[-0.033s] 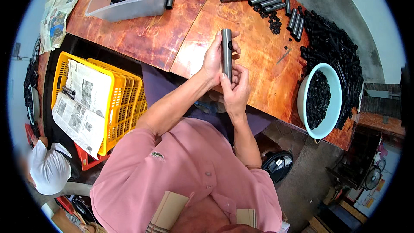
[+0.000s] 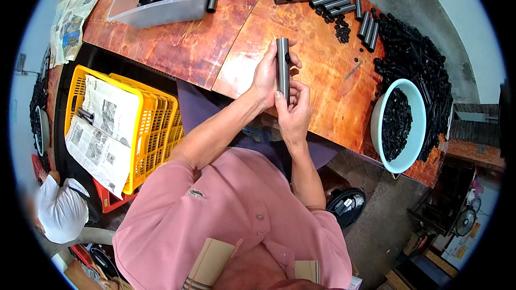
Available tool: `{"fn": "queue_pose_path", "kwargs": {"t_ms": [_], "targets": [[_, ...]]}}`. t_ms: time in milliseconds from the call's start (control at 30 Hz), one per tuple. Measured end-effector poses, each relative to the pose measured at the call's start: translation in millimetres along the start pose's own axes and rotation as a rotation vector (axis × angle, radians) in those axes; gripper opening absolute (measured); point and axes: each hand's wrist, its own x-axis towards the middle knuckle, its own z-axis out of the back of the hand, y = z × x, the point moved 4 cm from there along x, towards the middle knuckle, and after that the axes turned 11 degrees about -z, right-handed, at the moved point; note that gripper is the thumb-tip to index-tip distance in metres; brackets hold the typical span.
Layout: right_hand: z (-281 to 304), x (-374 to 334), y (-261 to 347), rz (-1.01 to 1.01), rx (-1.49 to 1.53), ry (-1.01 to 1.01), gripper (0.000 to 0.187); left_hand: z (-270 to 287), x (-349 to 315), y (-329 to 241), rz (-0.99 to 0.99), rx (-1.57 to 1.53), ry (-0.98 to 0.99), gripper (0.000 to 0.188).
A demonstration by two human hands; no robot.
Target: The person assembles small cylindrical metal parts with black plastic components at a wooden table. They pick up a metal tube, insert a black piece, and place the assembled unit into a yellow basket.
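Observation:
A grey metal tube (image 2: 283,67) with a dark round hole in its side stands nearly lengthwise before me, over the near edge of the table. My left hand (image 2: 265,78) is wrapped round it from the left, its fingertips showing on the far right side. At the tube's lower end, my right hand (image 2: 295,108) has its thumb pressed against the rim and its fingers curled behind. Whether a small part sits under that thumb is hidden.
Similar tubes (image 2: 325,1) and small black pieces (image 2: 342,28) lie on the wooden table (image 2: 236,48). A clear bin (image 2: 166,15) stands far left, a pale blue basin (image 2: 418,129) right, by a black heap (image 2: 430,75). Yellow crates (image 2: 141,145) with newspaper stand left; a person (image 2: 62,212) sits beyond.
The tube and both hands have barely moved; the tube's upper end sits very slightly lower.

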Motion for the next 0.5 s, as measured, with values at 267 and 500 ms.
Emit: {"fn": "queue_pose_path", "kwargs": {"t_ms": [267, 500], "targets": [[6.5, 2.2, -0.6, 0.134, -0.334, -0.167, 0.043, 5.7, 2.6, -4.6, 0.010, 0.102, 0.059, 0.047], [8.0, 0.8, 6.8, 0.125, -0.384, -0.175, 0.043, 5.1, -0.7, -7.4, 0.023, 0.139, 0.096, 0.049]]}}
